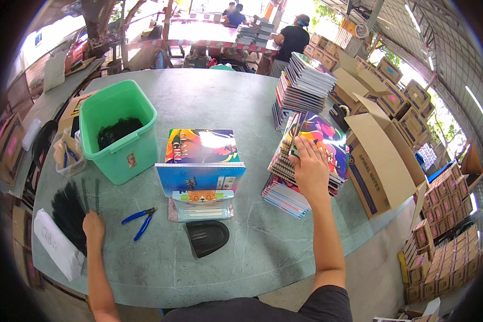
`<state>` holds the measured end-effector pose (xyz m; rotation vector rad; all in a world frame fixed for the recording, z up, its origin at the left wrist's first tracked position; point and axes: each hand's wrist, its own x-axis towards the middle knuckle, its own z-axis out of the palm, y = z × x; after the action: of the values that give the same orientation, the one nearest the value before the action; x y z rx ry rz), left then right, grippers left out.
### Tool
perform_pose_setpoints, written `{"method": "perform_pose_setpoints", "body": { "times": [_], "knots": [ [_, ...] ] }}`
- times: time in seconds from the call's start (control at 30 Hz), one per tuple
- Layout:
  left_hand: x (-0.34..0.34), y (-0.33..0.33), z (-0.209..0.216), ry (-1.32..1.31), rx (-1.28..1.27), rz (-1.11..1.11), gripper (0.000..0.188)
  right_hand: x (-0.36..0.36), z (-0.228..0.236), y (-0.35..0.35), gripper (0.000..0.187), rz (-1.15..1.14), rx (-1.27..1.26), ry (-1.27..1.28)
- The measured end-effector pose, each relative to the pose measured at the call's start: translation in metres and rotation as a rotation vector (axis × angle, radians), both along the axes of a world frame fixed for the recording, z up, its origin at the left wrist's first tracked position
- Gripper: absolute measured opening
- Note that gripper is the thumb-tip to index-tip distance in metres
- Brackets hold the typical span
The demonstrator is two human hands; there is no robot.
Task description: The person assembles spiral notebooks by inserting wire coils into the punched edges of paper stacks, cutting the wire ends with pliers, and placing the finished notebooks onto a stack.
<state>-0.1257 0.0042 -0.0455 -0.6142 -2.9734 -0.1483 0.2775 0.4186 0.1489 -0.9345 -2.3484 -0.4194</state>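
Observation:
My left hand (94, 225) is closed on a black spiral binding coil (97, 196), at the edge of a fanned bundle of black coils (67, 214). My right hand (310, 166) lies with its fingers stretched out on the top cover of a stack of colourful spiral notebooks (324, 137). In front of me a bright notebook (204, 147) lies behind a blue-covered one (198, 177). Nearer still is a light-blue pad with an animal picture (204, 209). Blue-handled pliers (141, 221) lie spread between it and my left hand.
A green bin (121, 155) with black coils stands at the left, near a small clear tub (70, 163). A white package (56, 244) and a black curved piece (207, 239) lie nearby. A tall notebook stack (306, 83) and an open carton (378, 166) occupy the right.

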Motion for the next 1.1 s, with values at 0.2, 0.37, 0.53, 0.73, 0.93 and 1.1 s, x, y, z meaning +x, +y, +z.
{"method": "perform_pose_setpoints", "body": {
  "times": [0.2,0.37,0.53,0.73,0.93,1.1],
  "knots": [
    [0.019,0.004,0.035,0.054,0.439,0.019,0.014,0.0,0.003,0.001,0.043,0.043,0.006,0.016],
    [0.043,-0.009,0.101,0.282,0.801,-0.225,0.016,-0.024,0.009,-0.021,0.036,0.105,0.182,0.115],
    [0.081,0.079,0.175,-0.009,1.317,-0.394,0.031,-0.134,-0.016,-0.096,0.035,0.72,-0.231,0.218],
    [0.096,0.108,0.137,-0.388,0.311,-0.46,0.059,-0.2,-0.044,-0.129,0.015,0.782,-0.405,0.089],
    [0.115,0.126,0.112,-0.43,0.34,-0.644,0.037,-0.202,-0.044,-0.14,0.027,0.724,-0.323,-0.051],
    [0.112,0.12,0.144,-0.243,0.902,-0.538,0.024,-0.207,-0.046,-0.144,0.029,0.631,-0.277,0.026]
  ]
}}
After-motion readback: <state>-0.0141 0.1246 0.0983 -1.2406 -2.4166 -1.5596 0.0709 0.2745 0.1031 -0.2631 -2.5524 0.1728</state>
